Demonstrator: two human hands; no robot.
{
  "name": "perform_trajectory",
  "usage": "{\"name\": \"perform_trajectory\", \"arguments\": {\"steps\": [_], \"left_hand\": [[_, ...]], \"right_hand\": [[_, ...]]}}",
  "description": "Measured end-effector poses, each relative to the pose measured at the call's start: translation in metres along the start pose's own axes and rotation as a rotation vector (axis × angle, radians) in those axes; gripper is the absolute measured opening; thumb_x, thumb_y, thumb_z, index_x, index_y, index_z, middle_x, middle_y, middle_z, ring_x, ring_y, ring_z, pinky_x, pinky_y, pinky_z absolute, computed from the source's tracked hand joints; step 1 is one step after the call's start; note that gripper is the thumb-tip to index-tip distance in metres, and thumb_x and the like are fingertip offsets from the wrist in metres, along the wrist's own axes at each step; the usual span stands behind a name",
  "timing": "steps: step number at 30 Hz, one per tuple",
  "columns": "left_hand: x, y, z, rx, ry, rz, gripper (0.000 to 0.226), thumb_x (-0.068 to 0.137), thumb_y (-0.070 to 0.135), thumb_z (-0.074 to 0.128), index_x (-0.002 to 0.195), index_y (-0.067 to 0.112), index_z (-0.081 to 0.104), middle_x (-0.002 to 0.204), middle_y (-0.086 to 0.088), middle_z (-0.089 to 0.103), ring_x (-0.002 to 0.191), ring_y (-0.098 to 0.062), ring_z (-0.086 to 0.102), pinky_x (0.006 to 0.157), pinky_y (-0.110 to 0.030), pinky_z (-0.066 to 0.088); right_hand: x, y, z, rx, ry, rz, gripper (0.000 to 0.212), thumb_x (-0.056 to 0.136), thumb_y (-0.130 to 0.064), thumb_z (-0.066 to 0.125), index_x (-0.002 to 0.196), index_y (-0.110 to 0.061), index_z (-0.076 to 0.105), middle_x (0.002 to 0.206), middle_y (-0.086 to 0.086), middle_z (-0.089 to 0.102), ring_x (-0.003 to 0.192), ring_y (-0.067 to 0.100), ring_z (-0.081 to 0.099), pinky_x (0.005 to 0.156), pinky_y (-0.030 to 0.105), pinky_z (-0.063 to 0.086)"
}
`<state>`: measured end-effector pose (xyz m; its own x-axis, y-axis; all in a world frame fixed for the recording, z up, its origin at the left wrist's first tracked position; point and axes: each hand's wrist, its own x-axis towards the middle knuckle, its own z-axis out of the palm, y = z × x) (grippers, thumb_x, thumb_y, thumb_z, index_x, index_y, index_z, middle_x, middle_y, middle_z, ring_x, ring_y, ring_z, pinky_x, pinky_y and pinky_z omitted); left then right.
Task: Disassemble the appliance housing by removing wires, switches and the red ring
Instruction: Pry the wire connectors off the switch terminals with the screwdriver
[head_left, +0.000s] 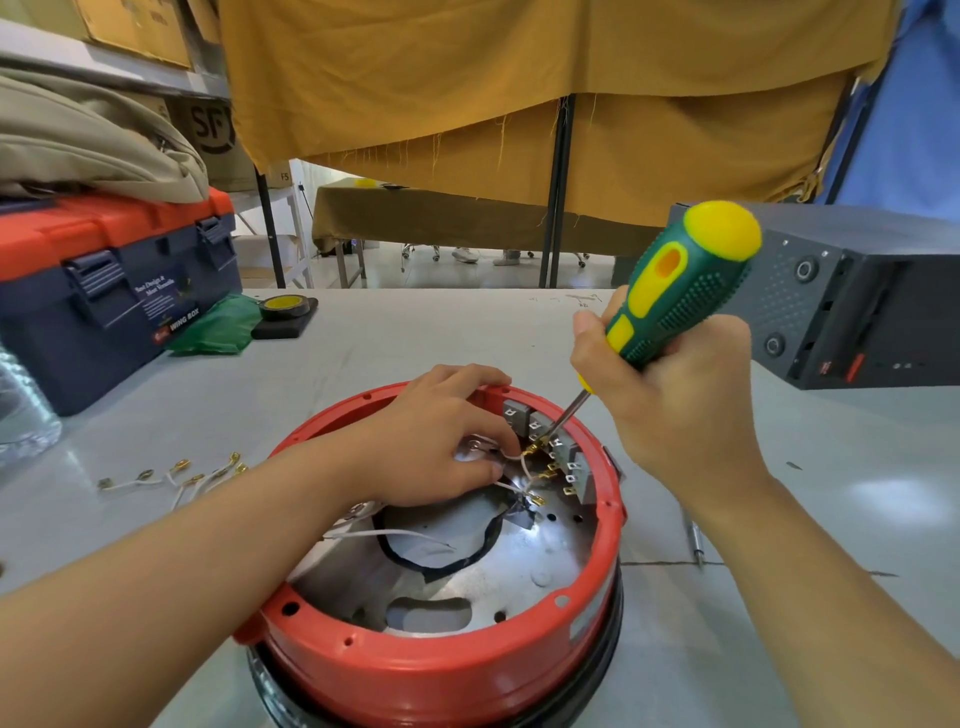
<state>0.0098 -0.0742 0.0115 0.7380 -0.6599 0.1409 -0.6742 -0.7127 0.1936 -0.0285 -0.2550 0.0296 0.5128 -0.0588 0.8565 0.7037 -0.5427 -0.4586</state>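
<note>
The round appliance housing stands at the table's near edge, with a red ring (441, 670) round its rim and a shiny metal plate (540, 551) inside. Grey switches (524, 421) with brass terminals line the far inner wall. My left hand (441, 441) reaches inside and pinches a white wire (511, 457) next to the terminals. My right hand (680, 395) grips a green and yellow screwdriver (675, 291), whose tip sits at a brass connector by the switches. Another white wire (395, 534) lies loose across the plate.
Several removed white wires with brass lugs (176, 478) lie on the table to the left. A blue and red toolbox (104, 291) stands at far left, with yellow tape (284, 306) beside it. A dark grey box (852, 301) sits at right, and a thin metal tool (696, 540) lies near it.
</note>
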Motion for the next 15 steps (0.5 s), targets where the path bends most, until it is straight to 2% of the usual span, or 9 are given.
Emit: {"name": "perform_trajectory", "arguments": {"steps": [3,5,10,12,15], "left_hand": [[0.0005,-0.0002,0.0003,0.006,-0.001,-0.001,0.023,0.089,0.038,0.058,0.111,0.040,0.064,0.149,0.008,0.023,0.135,-0.015,0.020,0.114,-0.034,0.020],[0.0009,-0.0003,0.0002,0.007,-0.005,-0.005,0.022,0.089,0.039,0.057,0.110,0.040,0.064,0.149,0.008,0.022,0.136,-0.015,0.019,0.114,-0.035,0.020],[0.0014,-0.0003,-0.0002,0.006,-0.001,-0.017,0.021,0.089,0.039,0.058,0.109,0.039,0.064,0.150,0.008,0.023,0.137,-0.016,0.018,0.114,-0.037,0.020],[0.0016,-0.0001,0.0001,0.004,0.002,-0.017,0.020,0.089,0.038,0.058,0.108,0.038,0.064,0.150,0.008,0.023,0.137,-0.016,0.018,0.114,-0.037,0.020],[0.0016,-0.0004,0.0004,-0.001,0.004,-0.020,0.019,0.089,0.038,0.058,0.107,0.038,0.064,0.149,0.008,0.023,0.137,-0.015,0.018,0.114,-0.035,0.019]], "right_hand": [[-0.0006,-0.0018,0.0042,0.005,0.034,0.014,0.039,0.085,-0.030,0.056,0.052,-0.011,0.047,0.045,0.002,0.043,0.049,0.018,0.043,0.049,0.030,0.038],[-0.0002,0.0007,0.0059,0.034,0.077,0.077,0.037,0.085,-0.026,0.056,0.052,-0.011,0.047,0.047,0.006,0.044,0.050,0.020,0.043,0.049,0.034,0.038],[0.0007,0.0043,0.0075,0.055,0.128,0.167,0.038,0.085,-0.029,0.054,0.053,-0.008,0.050,0.050,0.016,0.050,0.051,0.024,0.048,0.050,0.040,0.041],[0.0017,0.0051,0.0076,0.053,0.134,0.181,0.039,0.084,-0.029,0.054,0.052,-0.008,0.049,0.050,0.015,0.049,0.050,0.024,0.047,0.050,0.041,0.042],[0.0039,0.0075,0.0065,0.075,0.153,0.222,0.037,0.083,-0.030,0.053,0.050,-0.016,0.045,0.048,0.005,0.046,0.052,0.026,0.049,0.053,0.043,0.045]]}}
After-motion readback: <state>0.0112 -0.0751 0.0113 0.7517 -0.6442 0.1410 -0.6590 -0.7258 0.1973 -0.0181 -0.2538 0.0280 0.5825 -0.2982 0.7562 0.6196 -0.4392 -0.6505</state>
